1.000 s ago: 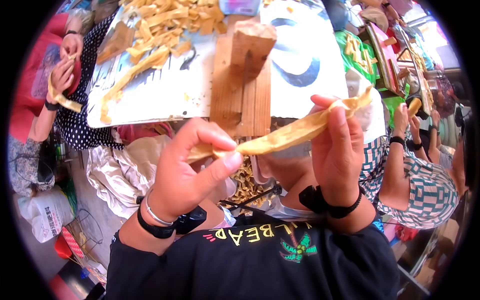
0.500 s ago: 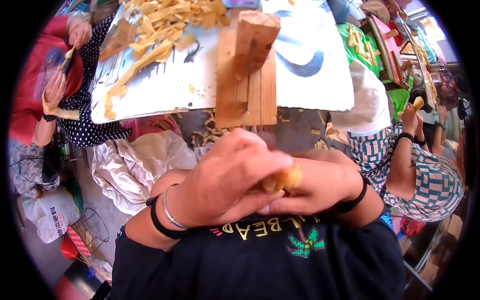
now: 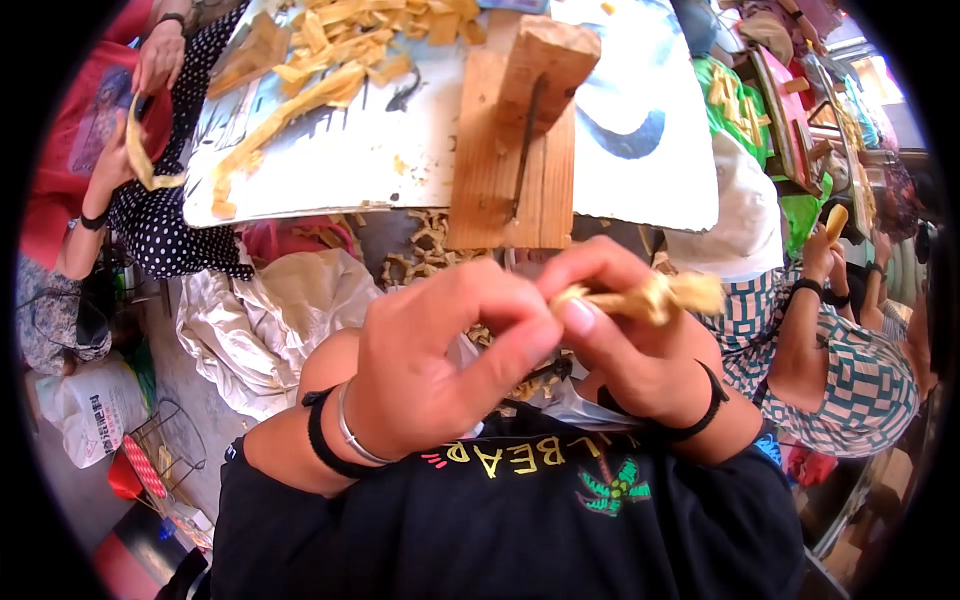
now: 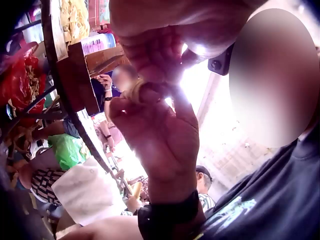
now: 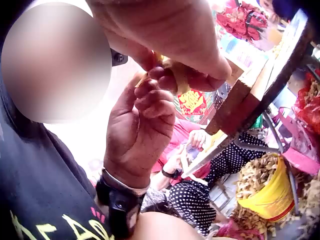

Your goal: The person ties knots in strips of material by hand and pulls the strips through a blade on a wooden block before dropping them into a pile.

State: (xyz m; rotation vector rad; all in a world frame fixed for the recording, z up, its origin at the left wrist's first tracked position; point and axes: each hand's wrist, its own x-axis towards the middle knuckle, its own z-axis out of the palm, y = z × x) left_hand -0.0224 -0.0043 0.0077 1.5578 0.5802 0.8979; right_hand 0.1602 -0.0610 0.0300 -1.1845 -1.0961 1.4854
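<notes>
A soft yellow-tan strip [image 3: 655, 298], bunched into a knot-like lump, is held between both hands in front of the chest. My right hand [image 3: 640, 340] grips it with thumb and curled fingers, and its crumpled end sticks out to the right. The left hand [image 3: 440, 350] meets the right at the fingertips, thumb and forefinger pinching the strip's other end, mostly hidden by the fingers. In the right wrist view a loop of the strip [image 5: 181, 80] shows around the right fingers.
Ahead stands a white-topped table [image 3: 420, 170] with a pile of similar strips [image 3: 350, 50]. A wooden block stand [image 3: 520, 150] sits at its near edge. Knotted pieces [image 3: 425, 245] lie below, some in a yellow bucket [image 5: 270, 195]. People work on both sides.
The strip was stretched long between both hands; then the hands came together and crossed over it. Now it is bunched up, with the hands side by side and the right holding the lump.
</notes>
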